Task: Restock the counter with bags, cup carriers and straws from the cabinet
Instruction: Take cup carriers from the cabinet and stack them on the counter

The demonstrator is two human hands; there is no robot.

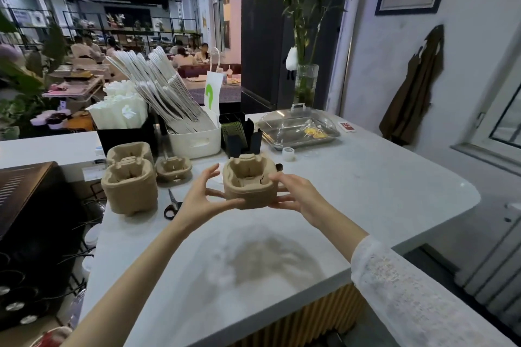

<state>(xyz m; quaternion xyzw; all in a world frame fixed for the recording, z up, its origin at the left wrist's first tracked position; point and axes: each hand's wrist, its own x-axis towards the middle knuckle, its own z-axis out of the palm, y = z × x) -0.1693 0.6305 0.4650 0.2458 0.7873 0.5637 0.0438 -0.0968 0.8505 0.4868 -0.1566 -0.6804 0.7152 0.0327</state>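
Head view: both hands, left hand [201,196] and right hand [296,194], pinch a stack of cup carriers [249,186] in an open-fingered side grip just above the counter [366,191], and any loosening could spill the stack toward the scissors [172,205].

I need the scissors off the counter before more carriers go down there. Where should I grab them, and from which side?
Take the scissors by the black handle loops, which lie at the near end, toward you; the blades point away toward the small carrier. They lie flat, so come from above on the near side. The tall carrier stack crowds their left, so the left hand would likely approach from the right.
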